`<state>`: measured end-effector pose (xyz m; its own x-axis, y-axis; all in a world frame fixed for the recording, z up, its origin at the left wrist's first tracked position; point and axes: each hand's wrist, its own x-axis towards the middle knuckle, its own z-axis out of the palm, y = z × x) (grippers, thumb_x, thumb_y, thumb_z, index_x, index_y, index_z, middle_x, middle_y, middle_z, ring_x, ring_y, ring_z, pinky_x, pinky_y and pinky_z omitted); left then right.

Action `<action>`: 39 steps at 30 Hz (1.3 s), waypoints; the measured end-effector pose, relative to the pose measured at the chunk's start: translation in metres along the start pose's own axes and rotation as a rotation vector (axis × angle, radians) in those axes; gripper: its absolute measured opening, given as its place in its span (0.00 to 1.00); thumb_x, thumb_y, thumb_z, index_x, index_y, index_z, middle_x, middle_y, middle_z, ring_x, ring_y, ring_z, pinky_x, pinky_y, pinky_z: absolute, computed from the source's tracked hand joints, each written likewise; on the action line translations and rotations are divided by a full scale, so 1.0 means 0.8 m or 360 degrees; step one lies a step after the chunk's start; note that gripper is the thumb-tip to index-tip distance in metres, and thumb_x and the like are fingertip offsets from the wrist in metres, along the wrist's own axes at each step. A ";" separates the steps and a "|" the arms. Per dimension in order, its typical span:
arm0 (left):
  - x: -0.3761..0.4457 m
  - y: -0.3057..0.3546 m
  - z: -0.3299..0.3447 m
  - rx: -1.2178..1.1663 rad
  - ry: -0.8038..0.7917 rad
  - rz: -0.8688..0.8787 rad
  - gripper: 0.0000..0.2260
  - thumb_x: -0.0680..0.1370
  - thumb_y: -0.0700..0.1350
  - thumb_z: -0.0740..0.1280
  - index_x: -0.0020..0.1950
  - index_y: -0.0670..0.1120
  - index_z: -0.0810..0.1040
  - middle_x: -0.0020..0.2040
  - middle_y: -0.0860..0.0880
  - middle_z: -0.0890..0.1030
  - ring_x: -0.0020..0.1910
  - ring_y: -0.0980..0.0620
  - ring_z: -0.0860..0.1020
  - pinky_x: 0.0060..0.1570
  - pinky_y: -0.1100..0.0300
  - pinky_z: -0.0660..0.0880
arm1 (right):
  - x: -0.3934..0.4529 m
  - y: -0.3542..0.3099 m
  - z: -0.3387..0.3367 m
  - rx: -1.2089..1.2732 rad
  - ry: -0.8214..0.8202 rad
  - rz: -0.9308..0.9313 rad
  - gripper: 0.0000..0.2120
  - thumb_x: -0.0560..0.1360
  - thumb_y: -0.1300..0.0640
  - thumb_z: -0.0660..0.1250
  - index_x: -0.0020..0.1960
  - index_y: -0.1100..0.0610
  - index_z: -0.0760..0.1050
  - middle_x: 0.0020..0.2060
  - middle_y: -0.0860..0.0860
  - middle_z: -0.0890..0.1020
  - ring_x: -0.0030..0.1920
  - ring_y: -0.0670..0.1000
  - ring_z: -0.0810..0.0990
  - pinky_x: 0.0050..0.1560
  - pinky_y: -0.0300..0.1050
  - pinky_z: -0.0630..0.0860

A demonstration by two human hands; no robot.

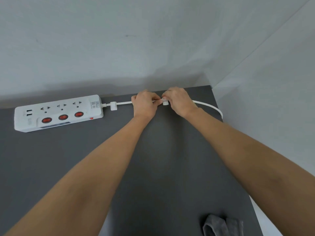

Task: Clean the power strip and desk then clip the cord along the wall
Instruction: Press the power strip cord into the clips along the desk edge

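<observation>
Both forearms reach straight out across the dark desk [68, 159] to its far edge by the wall. The left hand [144, 104] pinches the white cord [209, 105]; the right hand [179, 101] grips a small white clip [165, 101] on it. Another clip [113, 106] sits beside the power strip [58, 112] at the far left. A grey cloth [221, 225] lies at the near right edge.
</observation>
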<state>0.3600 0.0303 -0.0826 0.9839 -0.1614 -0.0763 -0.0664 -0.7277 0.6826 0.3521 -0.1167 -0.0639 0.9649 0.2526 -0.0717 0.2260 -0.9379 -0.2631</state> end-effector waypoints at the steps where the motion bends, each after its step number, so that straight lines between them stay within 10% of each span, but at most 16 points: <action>1: 0.001 0.003 -0.001 0.0032 0.0004 -0.0032 0.06 0.75 0.51 0.70 0.47 0.52 0.85 0.47 0.50 0.82 0.48 0.49 0.77 0.49 0.57 0.61 | -0.002 -0.001 -0.002 0.0000 -0.0015 -0.0022 0.07 0.75 0.64 0.64 0.46 0.61 0.81 0.40 0.59 0.82 0.43 0.61 0.77 0.44 0.53 0.74; 4: 0.003 0.009 -0.002 0.0062 -0.0005 -0.0095 0.06 0.74 0.51 0.70 0.48 0.53 0.85 0.47 0.53 0.85 0.50 0.48 0.79 0.49 0.57 0.60 | -0.008 0.006 -0.017 0.0163 -0.0059 0.0011 0.11 0.77 0.54 0.63 0.50 0.57 0.82 0.45 0.55 0.85 0.50 0.58 0.76 0.51 0.51 0.74; 10: -0.003 0.027 0.016 0.0068 -0.0142 0.0335 0.17 0.74 0.49 0.67 0.62 0.56 0.79 0.62 0.53 0.78 0.63 0.49 0.71 0.57 0.56 0.55 | -0.042 0.075 -0.034 0.0327 0.0083 0.0494 0.12 0.76 0.65 0.62 0.55 0.60 0.81 0.50 0.59 0.84 0.51 0.57 0.81 0.51 0.40 0.71; 23: 0.009 0.051 0.059 0.0014 -0.0064 0.0089 0.07 0.75 0.53 0.69 0.50 0.56 0.85 0.51 0.52 0.80 0.56 0.48 0.72 0.52 0.57 0.55 | -0.040 0.092 -0.031 0.0214 0.0048 0.0094 0.08 0.75 0.58 0.65 0.44 0.60 0.82 0.39 0.58 0.85 0.41 0.58 0.81 0.44 0.47 0.75; 28: 0.010 0.055 0.065 0.0059 -0.0003 0.0018 0.07 0.75 0.54 0.69 0.49 0.56 0.85 0.50 0.51 0.80 0.55 0.48 0.73 0.53 0.55 0.58 | -0.033 0.087 -0.041 0.0094 -0.0073 0.0197 0.10 0.77 0.59 0.63 0.43 0.59 0.81 0.39 0.54 0.84 0.40 0.55 0.77 0.40 0.20 0.58; 33: 0.011 0.058 0.062 -0.0010 -0.0016 -0.0030 0.06 0.73 0.53 0.70 0.48 0.55 0.84 0.50 0.51 0.82 0.57 0.49 0.73 0.57 0.53 0.61 | -0.039 0.086 -0.033 0.0047 -0.0096 0.0163 0.05 0.74 0.61 0.65 0.44 0.56 0.80 0.38 0.55 0.83 0.42 0.59 0.78 0.41 0.46 0.70; 39: -0.024 -0.015 -0.041 0.0018 0.0073 0.0298 0.26 0.72 0.56 0.71 0.69 0.53 0.72 0.67 0.46 0.71 0.67 0.46 0.69 0.71 0.45 0.58 | -0.078 0.122 -0.014 0.0094 0.0204 0.0564 0.12 0.73 0.67 0.66 0.55 0.61 0.81 0.49 0.63 0.81 0.51 0.64 0.78 0.53 0.52 0.74</action>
<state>0.3473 0.0643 -0.0654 0.9607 -0.2642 0.0847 -0.2506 -0.6953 0.6736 0.3156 -0.2266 -0.0744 0.9916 -0.1202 -0.0482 -0.1291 -0.9455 -0.2988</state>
